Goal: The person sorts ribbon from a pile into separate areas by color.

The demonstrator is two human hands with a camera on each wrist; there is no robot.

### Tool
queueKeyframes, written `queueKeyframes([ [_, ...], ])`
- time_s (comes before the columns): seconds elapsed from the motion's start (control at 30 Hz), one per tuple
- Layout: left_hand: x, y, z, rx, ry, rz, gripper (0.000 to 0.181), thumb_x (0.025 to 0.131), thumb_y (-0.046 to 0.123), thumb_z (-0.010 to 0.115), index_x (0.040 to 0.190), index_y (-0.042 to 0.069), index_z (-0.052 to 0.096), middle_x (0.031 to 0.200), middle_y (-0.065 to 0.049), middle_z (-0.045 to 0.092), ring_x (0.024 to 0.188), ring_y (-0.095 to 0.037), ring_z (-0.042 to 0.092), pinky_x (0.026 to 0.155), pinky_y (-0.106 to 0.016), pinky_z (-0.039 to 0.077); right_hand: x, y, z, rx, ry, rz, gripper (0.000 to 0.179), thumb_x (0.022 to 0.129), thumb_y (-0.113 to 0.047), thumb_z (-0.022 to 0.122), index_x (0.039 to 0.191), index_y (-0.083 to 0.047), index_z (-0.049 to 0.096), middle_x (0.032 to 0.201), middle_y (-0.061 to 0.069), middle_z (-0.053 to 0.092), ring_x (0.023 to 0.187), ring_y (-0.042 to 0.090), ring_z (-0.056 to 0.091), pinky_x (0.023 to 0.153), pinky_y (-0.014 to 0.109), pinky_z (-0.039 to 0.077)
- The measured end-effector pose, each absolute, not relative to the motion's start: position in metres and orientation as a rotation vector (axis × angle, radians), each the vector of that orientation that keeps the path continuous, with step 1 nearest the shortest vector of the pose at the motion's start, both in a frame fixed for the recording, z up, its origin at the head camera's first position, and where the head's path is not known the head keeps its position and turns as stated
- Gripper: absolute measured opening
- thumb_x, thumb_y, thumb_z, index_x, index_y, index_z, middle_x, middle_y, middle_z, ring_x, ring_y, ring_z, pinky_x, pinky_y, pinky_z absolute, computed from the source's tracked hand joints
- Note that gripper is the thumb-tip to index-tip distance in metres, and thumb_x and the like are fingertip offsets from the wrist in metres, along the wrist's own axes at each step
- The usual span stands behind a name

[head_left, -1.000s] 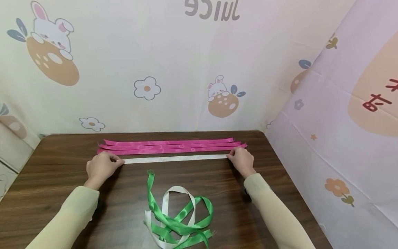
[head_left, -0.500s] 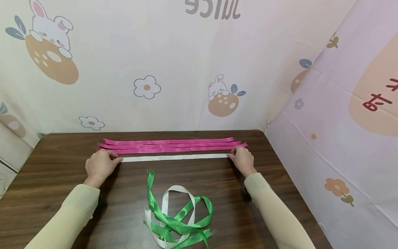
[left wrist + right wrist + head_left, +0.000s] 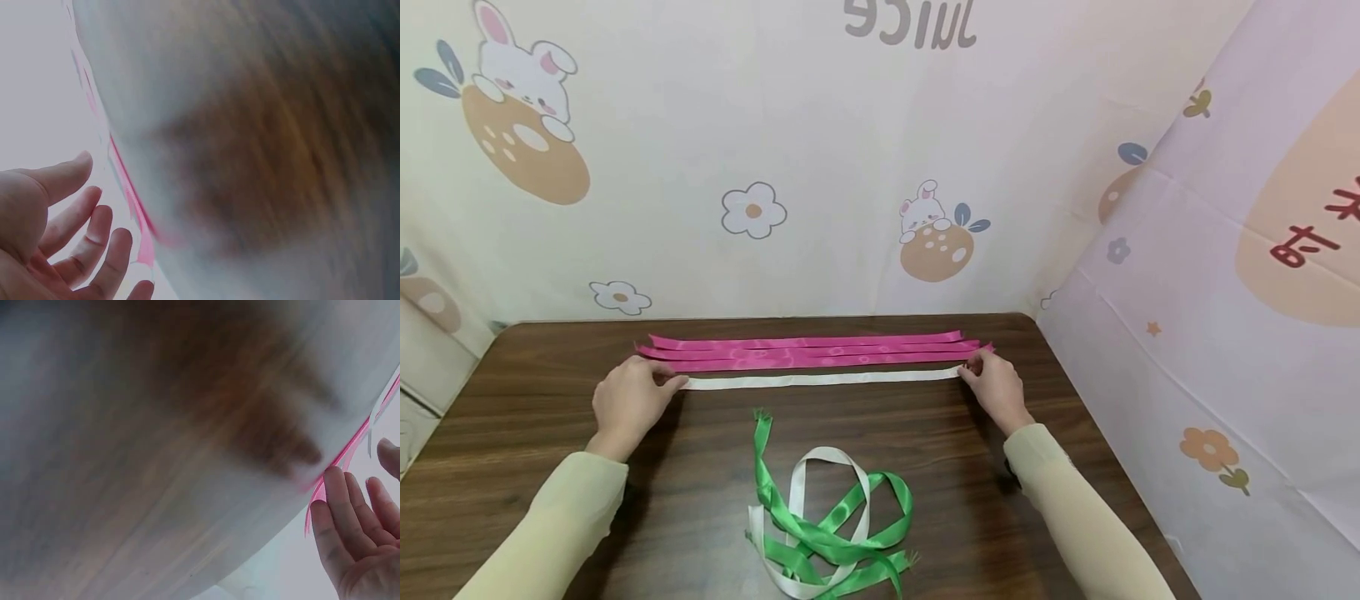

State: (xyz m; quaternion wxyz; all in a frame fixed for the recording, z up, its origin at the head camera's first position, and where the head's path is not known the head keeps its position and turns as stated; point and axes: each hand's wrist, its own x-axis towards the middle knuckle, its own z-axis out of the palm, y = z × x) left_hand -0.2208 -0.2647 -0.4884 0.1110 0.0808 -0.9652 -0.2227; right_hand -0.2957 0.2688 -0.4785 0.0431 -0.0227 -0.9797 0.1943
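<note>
A white ribbon (image 3: pixel 820 380) lies straight across the table in the head view, just in front of several pink ribbons (image 3: pixel 805 352) laid side by side. My left hand (image 3: pixel 631 406) is at the white ribbon's left end; in the left wrist view its thumb stands apart from its loosely bent fingers (image 3: pixel 97 234). At the other end is my right hand (image 3: pixel 996 385), near the pink ribbon tips too. The right wrist view shows a gap between that hand's thumb and fingers (image 3: pixel 340 506), with the white ribbon's end (image 3: pixel 370 434) close to the thumb.
A loose tangle of green ribbon (image 3: pixel 831 546) and another white ribbon (image 3: pixel 829 455) lies nearer to me on the dark wooden table (image 3: pixel 700 533). Printed cloth (image 3: pixel 835 258) stands behind the table's back edge and along its right side.
Both hands have shifted outward, the left one leftward and the right one rightward. More of the white ribbon's ends shows, and it has been let go. The other ribbons stay put.
</note>
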Motion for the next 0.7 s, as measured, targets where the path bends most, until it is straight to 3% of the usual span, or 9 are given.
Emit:
queueKeyframes([
  [0.3,-0.210,-0.254,-0.476,0.097,-2.745,-0.606,0.028,0.084,0.029,0.084,0.097,0.004,0.081,0.099,-0.025,0.073,0.076,-0.042,0.066,0.054,-0.045,0.043,-0.290,0.272,-0.477,-0.062,-3.003,0.500,0.022,0.095,-0.032,0.074,0.096,-0.011,0.067,0.094,0.011,0.074,0.080,0.028,0.068,0.069,0.051,0.052],
  [0.5,-0.206,-0.239,-0.469,-0.015,-2.693,-0.601,0.026,0.082,0.028,0.085,0.094,0.004,0.082,0.096,-0.020,0.075,0.078,-0.040,0.067,0.054,-0.047,0.044,-0.292,0.268,-0.482,-0.076,-3.070,0.432,0.027,0.095,-0.035,0.075,0.097,-0.009,0.068,0.093,0.012,0.074,0.076,0.026,0.066,0.068,0.048,0.054],
  [0.7,-0.200,-0.227,-0.462,-0.077,-2.679,-0.578,0.027,0.081,0.028,0.087,0.094,0.004,0.081,0.097,-0.019,0.074,0.084,-0.042,0.067,0.064,-0.055,0.050,-0.295,0.268,-0.483,-0.061,-3.058,0.409,0.028,0.095,-0.034,0.075,0.095,-0.007,0.068,0.090,0.013,0.074,0.072,0.025,0.065,0.065,0.046,0.054],
])
